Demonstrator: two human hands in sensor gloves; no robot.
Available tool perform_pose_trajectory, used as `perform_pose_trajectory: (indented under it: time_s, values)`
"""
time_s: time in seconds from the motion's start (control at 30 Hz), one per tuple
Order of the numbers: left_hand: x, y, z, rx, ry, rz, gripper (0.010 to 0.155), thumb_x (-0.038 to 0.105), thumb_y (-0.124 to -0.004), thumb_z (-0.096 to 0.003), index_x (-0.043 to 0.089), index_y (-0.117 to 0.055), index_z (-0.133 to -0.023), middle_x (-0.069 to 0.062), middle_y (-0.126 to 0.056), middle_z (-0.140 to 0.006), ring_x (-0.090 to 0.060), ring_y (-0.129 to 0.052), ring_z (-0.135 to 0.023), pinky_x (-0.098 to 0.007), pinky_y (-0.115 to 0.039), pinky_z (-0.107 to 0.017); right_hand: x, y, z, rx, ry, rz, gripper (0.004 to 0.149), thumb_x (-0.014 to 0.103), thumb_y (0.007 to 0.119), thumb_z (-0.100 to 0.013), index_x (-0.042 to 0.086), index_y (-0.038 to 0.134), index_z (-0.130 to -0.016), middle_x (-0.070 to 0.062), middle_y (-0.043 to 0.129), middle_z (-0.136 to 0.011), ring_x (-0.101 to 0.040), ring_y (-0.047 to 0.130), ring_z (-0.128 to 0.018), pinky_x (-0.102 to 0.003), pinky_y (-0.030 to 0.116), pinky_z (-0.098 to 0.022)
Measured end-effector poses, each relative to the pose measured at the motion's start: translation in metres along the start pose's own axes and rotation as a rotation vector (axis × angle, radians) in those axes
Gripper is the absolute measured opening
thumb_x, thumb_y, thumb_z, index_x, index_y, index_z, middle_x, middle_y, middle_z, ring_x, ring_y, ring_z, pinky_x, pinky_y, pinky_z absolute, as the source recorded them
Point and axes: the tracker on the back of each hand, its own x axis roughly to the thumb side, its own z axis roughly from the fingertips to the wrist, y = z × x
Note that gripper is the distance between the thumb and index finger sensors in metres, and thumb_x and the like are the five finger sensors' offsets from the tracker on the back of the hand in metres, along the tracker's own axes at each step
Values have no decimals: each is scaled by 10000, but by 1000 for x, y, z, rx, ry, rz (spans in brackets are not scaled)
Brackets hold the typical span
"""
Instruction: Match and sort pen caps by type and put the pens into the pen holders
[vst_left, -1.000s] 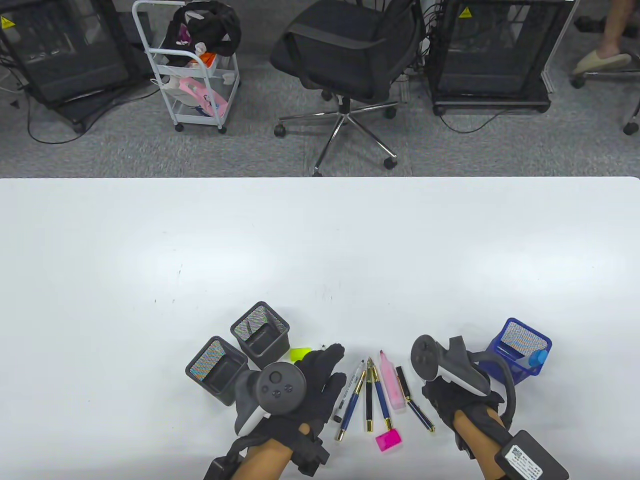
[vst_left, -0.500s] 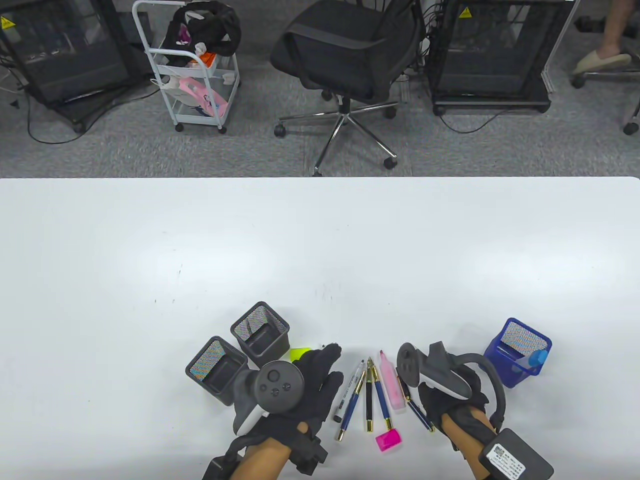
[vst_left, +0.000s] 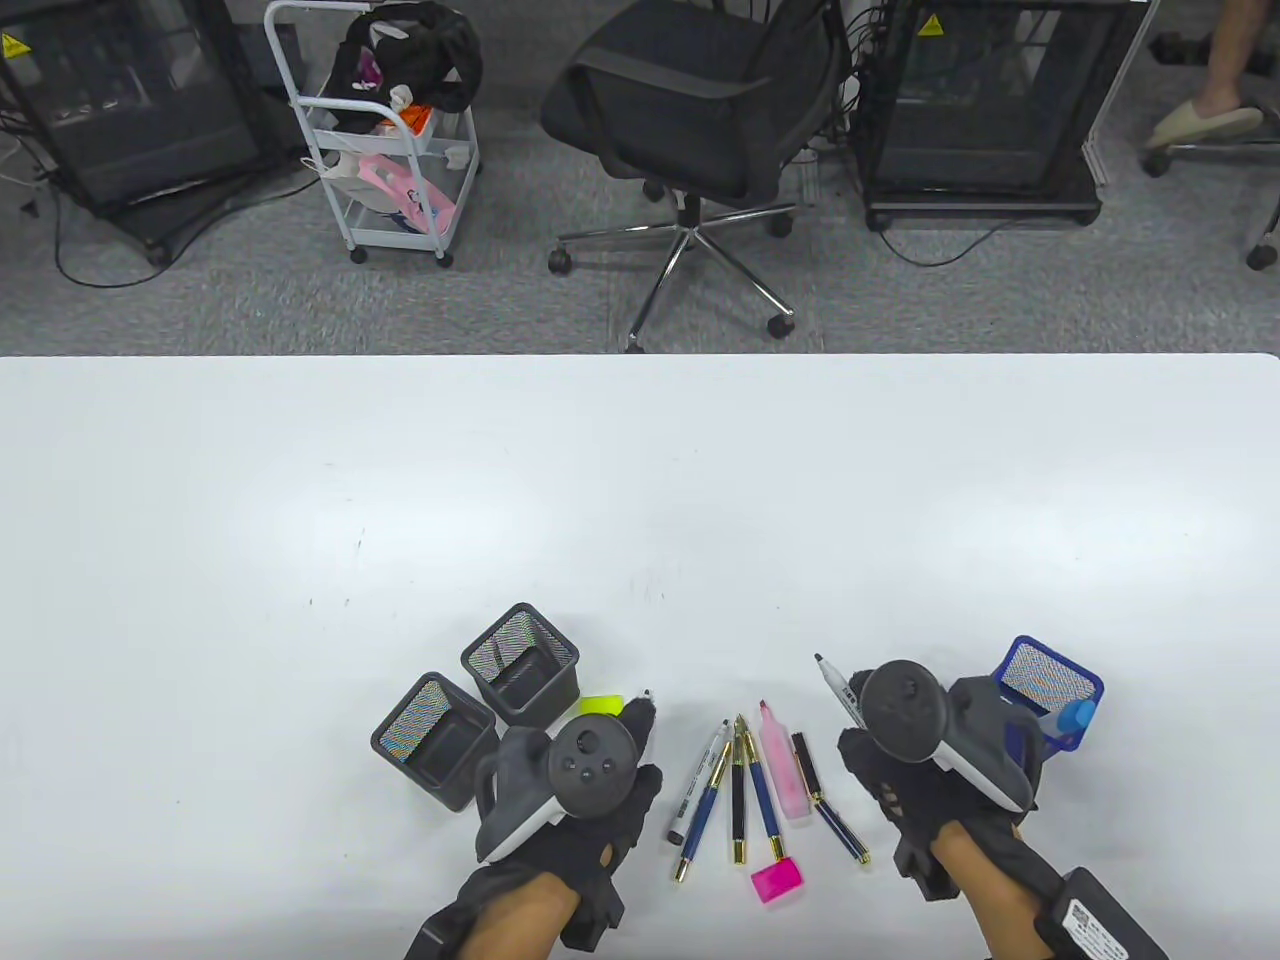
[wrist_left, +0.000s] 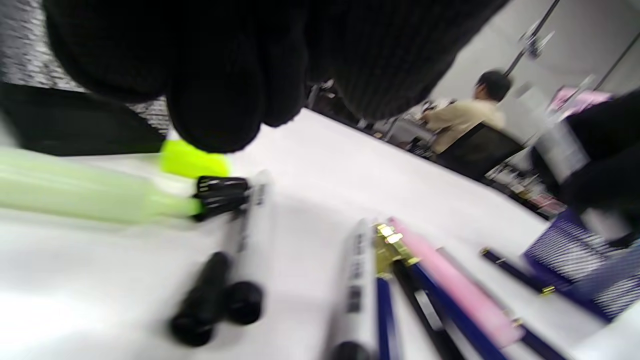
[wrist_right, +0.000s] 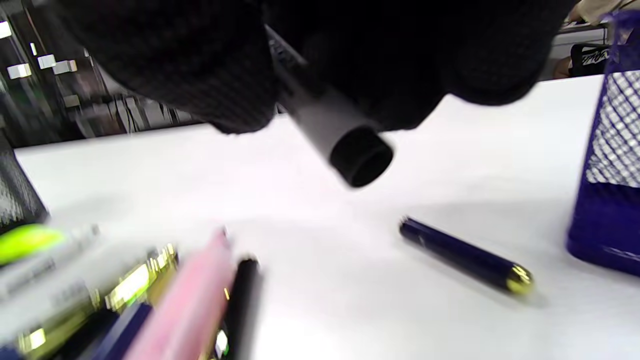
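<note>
Table view, nearest edge: the left hand (vst_left: 585, 800) and right hand (vst_left: 920, 790) come in from the bottom, each with a tracker on its back.
Right grip: the fingers are clamped on a white marker (vst_left: 838, 688); its uncapped tip points away from the person, and in the right wrist view its black back end (wrist_right: 361, 156) sticks out under the glove, above the desk (vst_left: 640, 500).
Left grip: I cannot tell its state; the fingers (wrist_left: 215, 105) hang just above a green highlighter (wrist_left: 90, 192) and a second white marker (wrist_left: 247, 220), but contact is not visible.
Loose black caps: two lie close together under the left hand (wrist_left: 215, 300).
Row between the hands: a white marker, blue and black pens with gold ends, a pink highlighter (vst_left: 782, 765), its pink cap (vst_left: 776, 881) and a dark blue cap (vst_left: 830, 800) lie side by side.
Behind the left hand: two black mesh holders (vst_left: 478, 705) stand touching each other; a yellow-green cap (vst_left: 598, 705) lies just beside them.
Behind the right hand: a blue mesh holder (vst_left: 1050, 690) with a light blue thing inside.
Step in hand: probably capping the lifted marker.
Next move: it seems to need a black cap from the left side, pushed straight onto the tip, before the marker goes into a holder.
</note>
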Motion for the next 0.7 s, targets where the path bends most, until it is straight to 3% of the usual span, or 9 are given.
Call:
perform_pose_trajectory:
  time_s: [0.1,0.3,0.7]
  values:
    - [0,-7,-3,-52,99,-91,614,278,-897,-466,74,-720,-1018,-271,-911,-880,-351,-1068,-546,-621,-854,-437,-1,-4,3,-50,-16,-7,572,389,981,-390,86,788,-835,-168,971,-710,-330,1027,-521,-461,909,-398]
    - [10,-26,-7,-92,134,-269,583,286,-935,-438,60,-805,-960,-244,-1002,-771,-317,-1111,-423,-592,-892,-355,6,2,4,-29,-46,33,570,397,976,-395,91,787,-838,-162,972,-711,-327,1031,-525,-457,910,-401]
    - [18,-43,-13,-159,115,-418,597,262,-967,-417,93,-813,-969,-222,-1016,-751,-311,-1101,-405,-594,-883,-355,10,3,6,-14,-61,65,570,404,971,-398,95,789,-840,-156,974,-714,-328,1032,-533,-458,909,-406]
